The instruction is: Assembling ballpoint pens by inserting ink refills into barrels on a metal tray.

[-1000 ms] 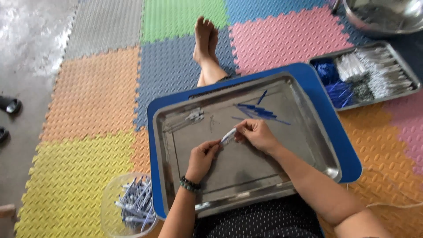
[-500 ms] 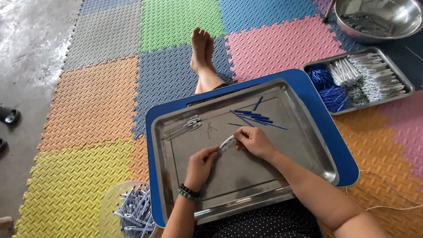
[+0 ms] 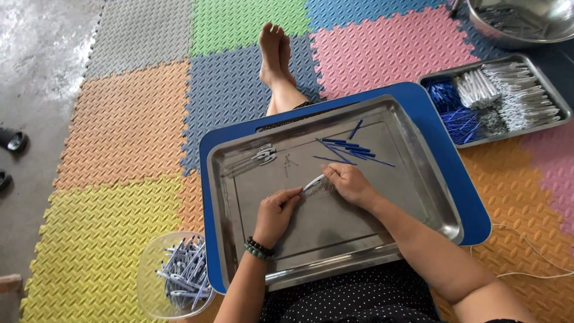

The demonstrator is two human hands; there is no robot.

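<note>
Pen barrel (image 3: 313, 183) stays pinched between both hands' grips, left hand (image 3: 276, 210) and right hand (image 3: 353, 184), over steel tray (image 3: 430, 197).

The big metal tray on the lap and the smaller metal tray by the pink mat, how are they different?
The big metal tray on the lap is mostly bare, with a few thin blue sticks; the smaller metal tray is packed with blue and white pieces. The big one sits on a blue board; the smaller one lies on the mat. Both are shiny rectangles.
</note>
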